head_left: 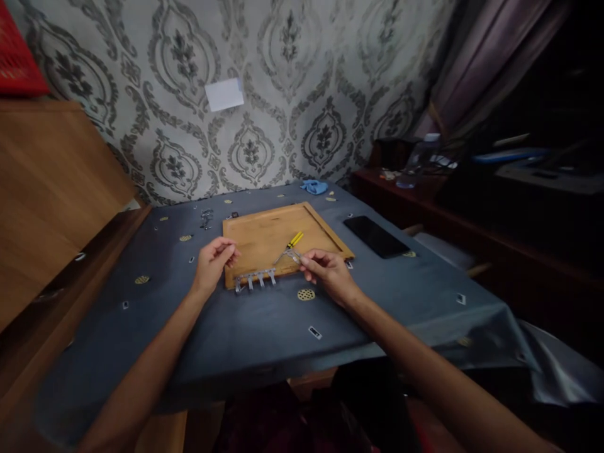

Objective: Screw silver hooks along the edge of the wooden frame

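My right hand (328,272) pinches a small silver metal hook (289,253) with thin bent arms, over the right front part of a wooden tray (264,229). Behind that piece lie yellow-handled pliers (295,240) on the tray. My left hand (214,261) hovers by the tray's left edge. Its fingers are curled with thumb and forefinger close together; whether anything small is between them I cannot make out. Between my hands, a row of grey metal hooks (256,279) on a bar rests along the tray's front edge.
More small metal pieces (206,217) lie left of the tray. A black phone or tablet (377,236) is at the right, and a blue cloth (314,187) sits by the wall. A wooden panel (51,195) borders the table's left side. A dark cabinet (391,195) stands right.
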### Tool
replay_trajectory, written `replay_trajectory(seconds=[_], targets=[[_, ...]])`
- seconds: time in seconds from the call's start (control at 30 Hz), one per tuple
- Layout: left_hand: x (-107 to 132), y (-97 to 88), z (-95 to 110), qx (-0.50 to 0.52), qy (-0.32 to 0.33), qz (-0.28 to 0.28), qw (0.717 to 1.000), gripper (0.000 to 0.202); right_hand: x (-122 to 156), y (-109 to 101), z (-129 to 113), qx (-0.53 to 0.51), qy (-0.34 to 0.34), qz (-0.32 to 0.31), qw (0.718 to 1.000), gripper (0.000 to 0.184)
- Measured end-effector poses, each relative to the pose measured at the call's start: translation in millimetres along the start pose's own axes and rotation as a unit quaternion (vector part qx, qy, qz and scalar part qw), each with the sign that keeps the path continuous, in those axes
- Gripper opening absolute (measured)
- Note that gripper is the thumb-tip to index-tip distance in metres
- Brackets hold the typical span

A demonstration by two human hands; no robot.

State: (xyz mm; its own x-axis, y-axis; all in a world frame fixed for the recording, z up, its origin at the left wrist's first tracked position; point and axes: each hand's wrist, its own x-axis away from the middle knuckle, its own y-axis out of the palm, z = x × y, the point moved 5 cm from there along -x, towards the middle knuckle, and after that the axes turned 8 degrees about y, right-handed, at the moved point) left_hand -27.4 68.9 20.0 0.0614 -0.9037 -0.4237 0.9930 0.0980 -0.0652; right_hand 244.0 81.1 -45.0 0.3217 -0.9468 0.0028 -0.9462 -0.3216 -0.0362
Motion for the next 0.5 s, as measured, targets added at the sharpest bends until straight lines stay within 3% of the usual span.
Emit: replay_trajectory(seconds=[0.2,0.37,0.5], targets=[[-2,15.5,7,-0.059,0.014,-0.067,0.996,0.031,2,11,-2,0.002,0.013,-0.031,0.999,0.027],[-4,35.1,-1,-0.121,0.017,-0.137,0.983,0.023,10,18,-12,-0.011,0.025,-0.053,0.998,0.044],[-3,38.0,-4,-0.165,0.029,-0.150,0.974,0.020,13,22,-20,-0.017,0.028,-0.050,0.998,0.046]])
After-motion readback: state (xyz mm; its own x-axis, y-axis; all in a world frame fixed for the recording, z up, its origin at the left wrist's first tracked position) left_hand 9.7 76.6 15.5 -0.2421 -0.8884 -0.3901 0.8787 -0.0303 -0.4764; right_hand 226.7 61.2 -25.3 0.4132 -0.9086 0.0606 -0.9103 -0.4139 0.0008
